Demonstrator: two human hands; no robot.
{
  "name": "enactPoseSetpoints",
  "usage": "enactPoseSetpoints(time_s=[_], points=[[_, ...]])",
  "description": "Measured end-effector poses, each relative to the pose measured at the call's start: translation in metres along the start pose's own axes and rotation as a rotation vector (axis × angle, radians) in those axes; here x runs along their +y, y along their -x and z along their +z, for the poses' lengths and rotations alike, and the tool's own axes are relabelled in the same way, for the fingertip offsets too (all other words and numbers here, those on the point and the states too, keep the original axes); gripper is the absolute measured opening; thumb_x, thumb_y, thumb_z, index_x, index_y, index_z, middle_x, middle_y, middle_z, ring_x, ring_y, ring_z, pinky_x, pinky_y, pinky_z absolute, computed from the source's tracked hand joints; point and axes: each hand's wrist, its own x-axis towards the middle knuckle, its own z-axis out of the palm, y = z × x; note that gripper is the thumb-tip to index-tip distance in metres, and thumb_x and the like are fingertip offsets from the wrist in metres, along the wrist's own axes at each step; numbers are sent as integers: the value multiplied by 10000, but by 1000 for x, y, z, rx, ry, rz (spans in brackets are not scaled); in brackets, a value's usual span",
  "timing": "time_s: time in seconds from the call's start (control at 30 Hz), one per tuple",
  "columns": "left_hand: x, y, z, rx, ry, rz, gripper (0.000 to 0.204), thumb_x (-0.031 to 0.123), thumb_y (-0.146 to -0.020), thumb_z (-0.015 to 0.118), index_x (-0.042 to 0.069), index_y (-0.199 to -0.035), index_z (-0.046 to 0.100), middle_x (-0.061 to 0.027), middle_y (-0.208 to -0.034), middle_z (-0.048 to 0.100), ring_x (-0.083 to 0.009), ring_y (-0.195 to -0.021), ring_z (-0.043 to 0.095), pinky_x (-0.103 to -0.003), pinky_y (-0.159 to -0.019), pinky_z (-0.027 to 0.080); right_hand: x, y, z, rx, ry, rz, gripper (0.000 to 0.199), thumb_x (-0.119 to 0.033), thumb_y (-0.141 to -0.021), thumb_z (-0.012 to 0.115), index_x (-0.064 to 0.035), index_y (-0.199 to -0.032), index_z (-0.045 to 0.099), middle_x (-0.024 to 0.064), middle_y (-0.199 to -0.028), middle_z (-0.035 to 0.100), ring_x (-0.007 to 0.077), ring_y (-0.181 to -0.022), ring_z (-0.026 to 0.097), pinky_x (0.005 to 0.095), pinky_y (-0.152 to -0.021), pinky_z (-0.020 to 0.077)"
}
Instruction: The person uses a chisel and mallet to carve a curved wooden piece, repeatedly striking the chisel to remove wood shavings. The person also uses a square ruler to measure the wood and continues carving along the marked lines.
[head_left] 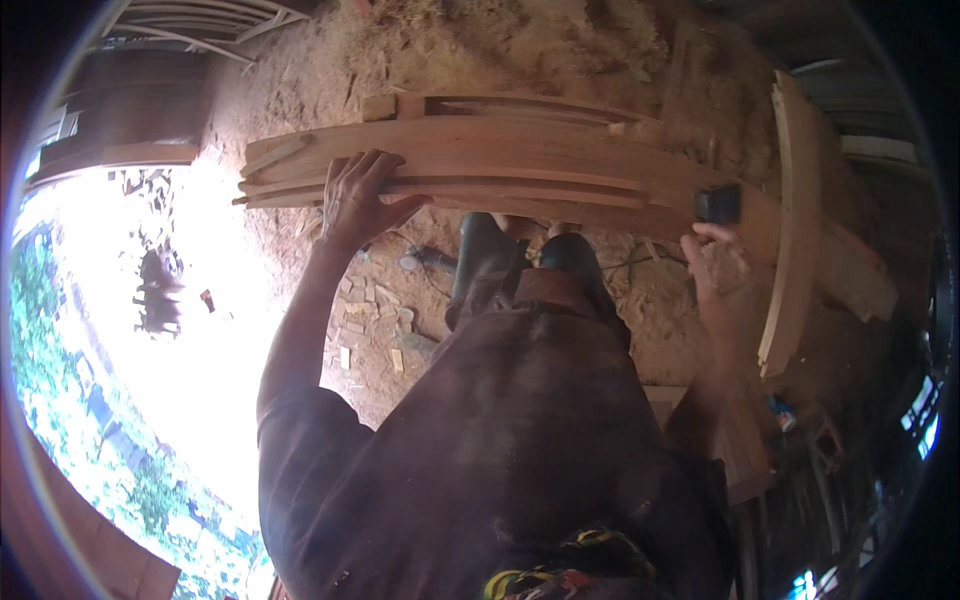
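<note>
A long wooden plank (500,150) lies crosswise before me, with thin wooden strips (520,187) along its near side. Near their left end, my left hand (362,195) rests over the strips and the plank's edge, fingers stretched across and thumb pointing right. At the right part of the plank, my right hand (718,262) has its fingers curled at a dark, square-ended tool (718,205). The rest of that tool is hidden by the hand, and its exact kind does not show.
Another board (790,220) stands across the plank's right end. Behind the plank lies a further wooden piece (530,107). Small wood offcuts (375,315) litter the dirt floor (450,50). Below the plank show my dark-clad knees (570,255). Bright sunlight falls at the left.
</note>
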Motion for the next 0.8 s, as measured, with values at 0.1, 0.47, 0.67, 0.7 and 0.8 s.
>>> enactPoseSetpoints(time_s=[0.1,0.47,0.67,0.7,0.8], points=[[-9,14,-8,63,-69,-90,644,383,-677,988,102,-1202,742,-62,-1131,750,-289,-1143,693,-472,-1060,445,-22,-5,-15,-24,-18,23,215,-118,-952,835,-7,-1124,766,60,-885,719,129,-796,663,281,-742,521],[-54,49,14,74,80,-302,702,480,-678,983,98,-1216,744,-118,-1236,725,-332,-1276,627,-565,-1185,333,12,-51,-20,-32,-327,-290,191,-134,-1075,683,16,-1194,685,47,-820,602,125,-686,520,285,-639,446],[-6,5,52,194,89,-118,640,489,-739,941,95,-1205,750,-110,-1184,723,-333,-1271,624,-585,-1174,341,7,-65,-19,-60,-426,-317,249,-226,-1093,664,2,-1192,679,8,-765,532,111,-658,480,296,-640,434],[-6,2,45,159,123,-120,635,490,-744,936,97,-1206,750,-100,-1183,725,-332,-1266,627,-582,-1175,340,-19,-65,-16,-108,-523,-347,260,-243,-1091,672,-2,-1189,681,3,-756,524,107,-651,472,297,-645,433],[-21,-1,27,190,60,-119,615,408,-666,985,113,-1149,745,-55,-1117,706,-314,-1169,655,-503,-1128,384,-63,-60,-21,-250,-762,-458,295,-291,-1078,696,-15,-1184,688,-7,-744,525,97,-630,448,306,-663,435]])
